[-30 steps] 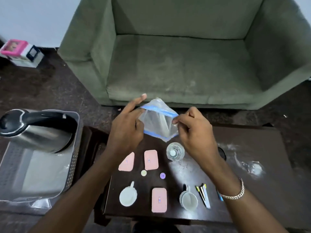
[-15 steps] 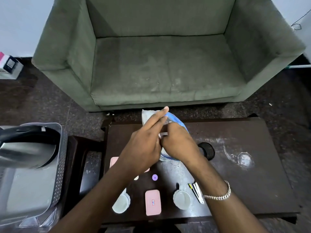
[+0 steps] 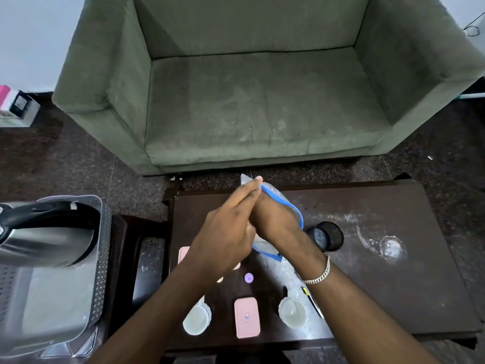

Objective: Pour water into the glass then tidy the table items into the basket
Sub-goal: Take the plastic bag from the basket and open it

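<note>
Both hands meet over the dark table [image 3: 393, 298]. My left hand [image 3: 231, 232] and my right hand [image 3: 273, 219] press together on a clear plastic bag with a blue zip edge [image 3: 286, 203]. The glass is hidden under my hands. On the table lie a pink case [image 3: 247, 317], two pale measuring cups [image 3: 196, 320] [image 3: 292, 312], a purple disc [image 3: 248, 277], pens [image 3: 312, 302] and another pink piece [image 3: 183, 254] partly hidden by my left arm. A steel kettle [image 3: 44, 232] with a black handle sits in the grey basket [image 3: 101, 285] at the left.
A black cup [image 3: 326, 236] stands right of my hands. A water spill [image 3: 392, 249] marks the table's right side. A green sofa [image 3: 249, 88] fills the far side. A pink and white box [image 3: 15, 106] sits on the floor at far left.
My hands came together from holding the bag spread apart and now pinch it shut between them. The view shifted, so the basket and kettle sit further left.
</note>
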